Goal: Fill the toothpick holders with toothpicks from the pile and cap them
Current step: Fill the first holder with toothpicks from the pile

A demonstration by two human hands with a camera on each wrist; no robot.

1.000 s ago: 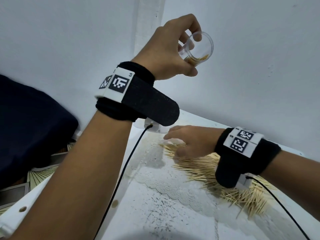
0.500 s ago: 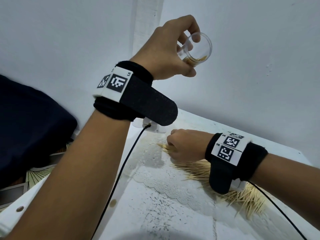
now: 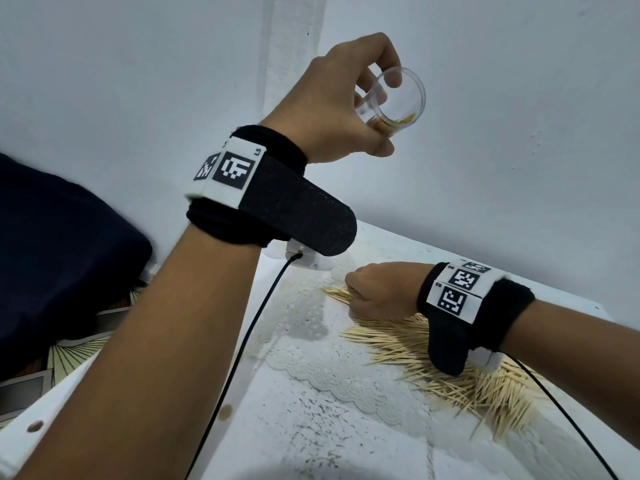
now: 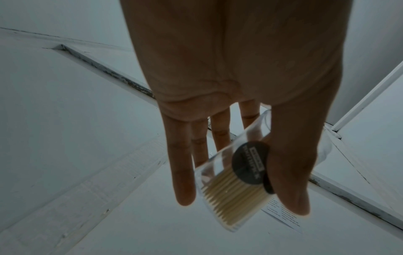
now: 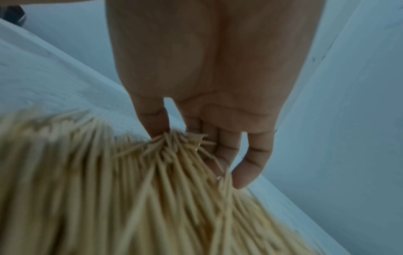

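Gripped between thumb and fingers of the left hand [image 3: 332, 105], a clear toothpick holder [image 3: 393, 102] is held high in the head view, tilted with its open mouth toward the camera and a few toothpicks lying inside. Below, the right hand [image 3: 379, 292] is curled into a fist around a bunch from the toothpick pile [image 3: 460, 375], which sprawls over a white table [image 3: 311, 445] with a lace-edged mat [image 3: 332, 375]. Plain white walls meet in a corner behind.

From the left wrist, the thumb [image 4: 290, 172] and fingers [image 4: 183, 172] clamp the holder [image 4: 229, 195]; its dark round label [image 4: 248, 163] and a row of toothpicks show through the plastic.

From the right wrist, fingers [image 5: 220, 150] close on toothpick ends at the pile's [image 5: 130, 198] far edge, against the white tabletop [image 5: 54, 77].
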